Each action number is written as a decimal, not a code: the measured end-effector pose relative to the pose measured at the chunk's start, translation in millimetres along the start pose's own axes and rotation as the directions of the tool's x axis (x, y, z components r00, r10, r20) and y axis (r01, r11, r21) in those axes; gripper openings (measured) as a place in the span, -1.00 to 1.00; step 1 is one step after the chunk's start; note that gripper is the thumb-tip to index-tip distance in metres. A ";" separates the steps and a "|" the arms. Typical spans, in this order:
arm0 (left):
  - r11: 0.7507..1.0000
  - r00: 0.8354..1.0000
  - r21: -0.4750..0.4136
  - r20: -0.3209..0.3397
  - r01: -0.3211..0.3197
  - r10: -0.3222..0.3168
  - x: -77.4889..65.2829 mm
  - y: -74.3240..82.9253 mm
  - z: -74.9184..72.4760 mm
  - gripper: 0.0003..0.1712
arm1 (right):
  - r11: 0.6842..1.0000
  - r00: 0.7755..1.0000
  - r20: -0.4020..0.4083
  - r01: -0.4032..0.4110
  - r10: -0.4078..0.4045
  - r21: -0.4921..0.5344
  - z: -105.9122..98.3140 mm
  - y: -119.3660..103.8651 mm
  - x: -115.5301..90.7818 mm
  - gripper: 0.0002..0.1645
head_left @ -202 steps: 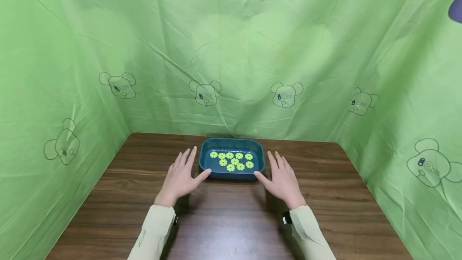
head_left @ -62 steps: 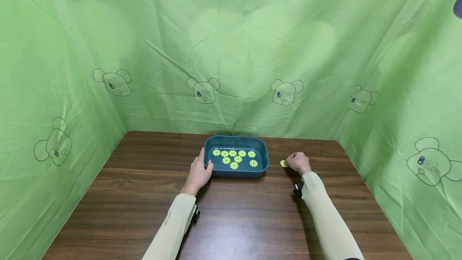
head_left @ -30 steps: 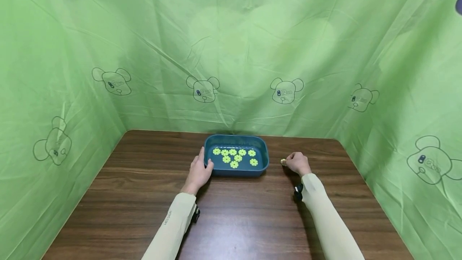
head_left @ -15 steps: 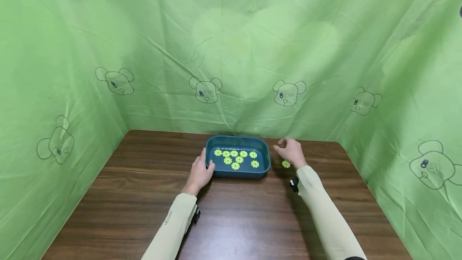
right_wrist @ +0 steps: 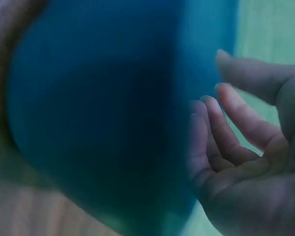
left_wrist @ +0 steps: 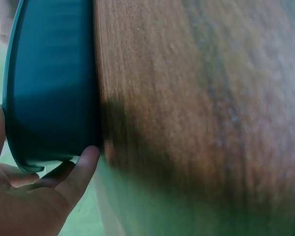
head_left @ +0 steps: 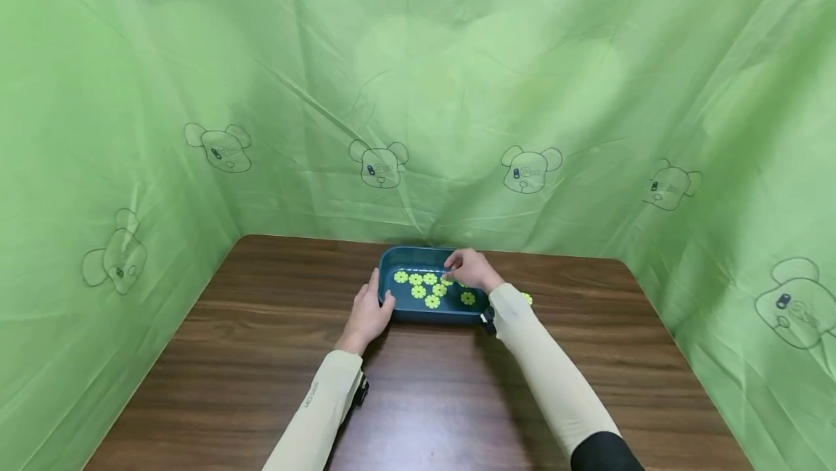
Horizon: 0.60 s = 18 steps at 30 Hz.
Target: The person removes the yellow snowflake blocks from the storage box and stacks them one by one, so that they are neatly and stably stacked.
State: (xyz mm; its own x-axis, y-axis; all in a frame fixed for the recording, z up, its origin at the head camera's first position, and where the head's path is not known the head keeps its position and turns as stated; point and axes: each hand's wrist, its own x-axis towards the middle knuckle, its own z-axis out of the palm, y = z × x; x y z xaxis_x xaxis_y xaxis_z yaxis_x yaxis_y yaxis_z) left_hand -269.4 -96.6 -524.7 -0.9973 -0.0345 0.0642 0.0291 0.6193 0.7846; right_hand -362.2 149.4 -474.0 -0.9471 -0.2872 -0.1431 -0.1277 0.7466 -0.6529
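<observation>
My left hand (head_left: 368, 317) holds the left end of a dark teal rectangular tray (head_left: 408, 315), its thumb and fingers at the corner. In the left wrist view that hand's fingers (left_wrist: 78, 179) lie against the tray's end wall. Several flat yellow-green flower-shaped pieces (head_left: 432, 301) lie spread inside the tray. My right hand (head_left: 472, 270) is over the tray's right part, its fingers near the pieces by the back and hiding some of them. In the right wrist view the thumb and loosely bent fingers (right_wrist: 246, 118) stand apart with nothing between them.
One flower-shaped piece (head_left: 526, 298) lies on the table to the right of the tray, partly hidden by the right sleeve (head_left: 545, 362). The brown wood-grain table (head_left: 215, 355) is walled in by a green printed curtain (head_left: 444, 93), close behind the tray.
My right hand pinched a flower-shaped piece on the table, let go of it there, and has moved left over the tray. The left hand stays on the tray's left end.
</observation>
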 end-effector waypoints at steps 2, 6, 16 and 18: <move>1.000 1.000 0.003 -0.008 -0.010 0.010 1.1 -0.9 1.8 -0.16 | 1.000 1.000 0.024 -0.008 0.009 -0.025 8.9 4.9 3.1 -0.70; 1.000 1.000 0.002 -0.010 -0.006 0.006 1.0 -2.1 2.7 -0.16 | 0.997 0.997 0.051 -0.050 0.053 -0.055 21.7 9.7 6.2 -0.71; 1.000 1.000 0.003 -0.014 -0.004 0.004 0.5 -2.0 3.0 -0.16 | 0.994 0.992 0.092 -0.078 0.085 -0.082 31.6 9.5 9.3 -0.72; 1.000 1.000 0.003 -0.012 -0.001 0.001 0.8 -2.1 3.0 -0.17 | 0.992 0.992 0.094 -0.080 0.088 -0.093 33.3 9.1 10.5 -0.74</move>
State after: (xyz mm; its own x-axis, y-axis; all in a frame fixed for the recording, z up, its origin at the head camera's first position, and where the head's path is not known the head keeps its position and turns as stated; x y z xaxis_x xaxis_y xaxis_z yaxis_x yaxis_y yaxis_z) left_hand -270.5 -95.6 -528.1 -0.9964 -0.0430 0.0725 0.0301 0.6220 0.7824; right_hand -363.6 133.2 -506.2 -0.9227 -0.2754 -0.2698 -0.0787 0.8196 -0.5676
